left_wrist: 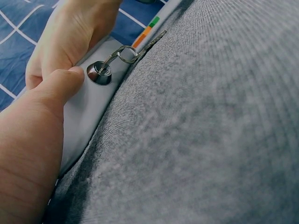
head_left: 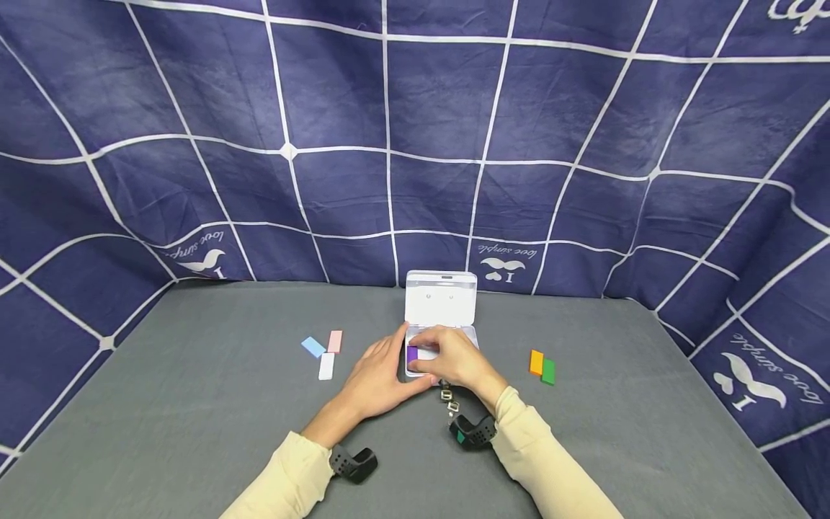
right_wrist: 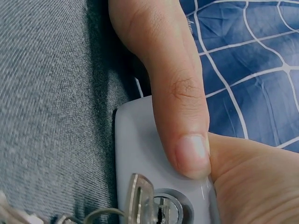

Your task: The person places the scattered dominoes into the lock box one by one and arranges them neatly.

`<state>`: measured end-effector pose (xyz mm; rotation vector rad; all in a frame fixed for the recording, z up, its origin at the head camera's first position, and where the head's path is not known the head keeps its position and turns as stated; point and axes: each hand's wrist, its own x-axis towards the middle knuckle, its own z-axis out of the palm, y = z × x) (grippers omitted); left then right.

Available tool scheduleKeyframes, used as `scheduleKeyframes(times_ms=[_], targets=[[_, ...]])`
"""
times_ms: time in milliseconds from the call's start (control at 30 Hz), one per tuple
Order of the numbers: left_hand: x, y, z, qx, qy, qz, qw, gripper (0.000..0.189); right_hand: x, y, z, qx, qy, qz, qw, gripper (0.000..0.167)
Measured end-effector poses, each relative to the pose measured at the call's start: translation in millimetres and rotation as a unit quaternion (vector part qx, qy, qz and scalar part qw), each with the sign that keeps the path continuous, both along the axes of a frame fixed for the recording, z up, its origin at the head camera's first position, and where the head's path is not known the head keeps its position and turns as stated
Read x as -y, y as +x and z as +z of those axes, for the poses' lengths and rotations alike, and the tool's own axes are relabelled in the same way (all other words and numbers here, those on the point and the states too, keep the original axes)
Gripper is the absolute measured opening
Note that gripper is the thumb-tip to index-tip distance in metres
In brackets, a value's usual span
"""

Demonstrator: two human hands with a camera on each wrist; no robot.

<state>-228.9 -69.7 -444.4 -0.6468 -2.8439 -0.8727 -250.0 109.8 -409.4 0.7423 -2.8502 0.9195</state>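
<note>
A white lock box (head_left: pixel 441 306) lies on the table with its lid raised against the far side. My left hand (head_left: pixel 376 378) braces it, fingers straight along the left side and thumb (right_wrist: pixel 187 140) pressed on the front wall. Inside the box, my right hand (head_left: pixel 457 357) pinches a purple block (head_left: pixel 412 355) at the left end, between thumb and fingers. The right hand covers much of the interior. In the front wall a round lock (left_wrist: pixel 99 73) holds a key (right_wrist: pixel 139 198), with a key ring (left_wrist: pixel 127 54) hanging from it.
Left of the box lie a blue block (head_left: pixel 313 347), a pink block (head_left: pixel 334 341) and a white block (head_left: pixel 326 366). An orange block (head_left: pixel 535 362) and a green block (head_left: pixel 548 372) touch on the right. Behind the grey table (head_left: pixel 227 404) hangs a blue checked cloth (head_left: pixel 337 187).
</note>
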Motion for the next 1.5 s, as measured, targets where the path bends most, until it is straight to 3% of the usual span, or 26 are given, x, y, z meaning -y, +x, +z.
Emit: scheduleKeyframes(times_ms=[233, 500, 733, 1067, 1500], targets=[[1.8, 5.2, -4.0, 0.008, 0.009, 0.012, 0.9999, 0.106, -1.9, 2.9, 3.0, 0.006, 0.023, 0.014, 0.9996, 0.040], [1.7, 7.9, -6.1, 0.011, 0.016, 0.018, 0.9996, 0.108, -14.5, 1.7, 4.0, -0.078, 0.078, 0.063, 0.9919, 0.033], [1.8, 7.1, -5.3, 0.014, 0.008, 0.014, 0.9998, 0.109, -18.4, 1.8, -2.8, -0.037, 0.061, 0.029, 0.9971, 0.027], [0.7, 5.2, -1.7, 0.004, 0.001, 0.007, 1.0000, 0.110, -15.6, 4.4, -4.0, -0.020, 0.064, -0.016, 0.9976, 0.023], [-0.1, 0.5, 0.0, 0.005, -0.001, 0.005, 1.0000, 0.108, -18.3, 3.0, 0.7, -0.048, 0.039, -0.017, 0.9979, 0.024]])
